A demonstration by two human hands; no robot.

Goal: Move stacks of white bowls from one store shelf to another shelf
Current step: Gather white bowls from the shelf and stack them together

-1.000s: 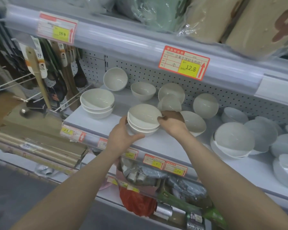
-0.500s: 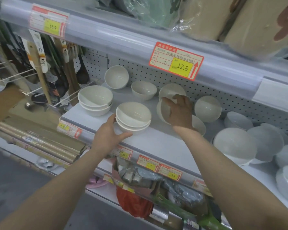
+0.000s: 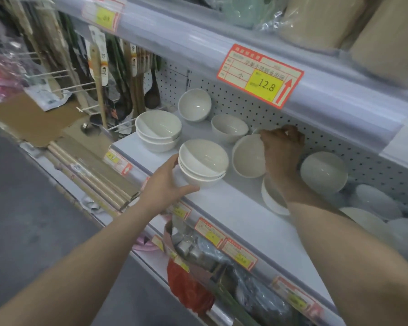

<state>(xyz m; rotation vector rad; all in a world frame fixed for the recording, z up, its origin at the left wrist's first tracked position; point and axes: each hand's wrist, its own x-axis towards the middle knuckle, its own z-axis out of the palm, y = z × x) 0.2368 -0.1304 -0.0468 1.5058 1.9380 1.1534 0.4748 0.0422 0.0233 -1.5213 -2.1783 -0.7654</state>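
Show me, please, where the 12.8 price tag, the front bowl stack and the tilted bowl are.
12.8 price tag (image 3: 264, 84): head view, yellow price patch.
front bowl stack (image 3: 203, 160): head view, inside of top bowl.
tilted bowl (image 3: 248, 157): head view, visible middle.

The one number that reads clearly is "12.8", in dark figures on the yellow patch (image 3: 264, 85) of a red-bordered price tag (image 3: 259, 75) stuck to the upper shelf rail (image 3: 174, 43). A red arrow (image 3: 284, 90) on the tag's right end points up. In the tag's ruled cells stands the single character "个"; the line of Chinese characters above the patch is too blurred to read. A second tag (image 3: 103, 12) farther left on the same rail has a yellow patch with a smeared figure. The hanging utensil labels (image 3: 103, 60) bear dark characters, not legible. Along the front edge of the bowl shelf (image 3: 233, 208), small red-and-yellow edge tags (image 3: 210, 232) carry unreadable prices.
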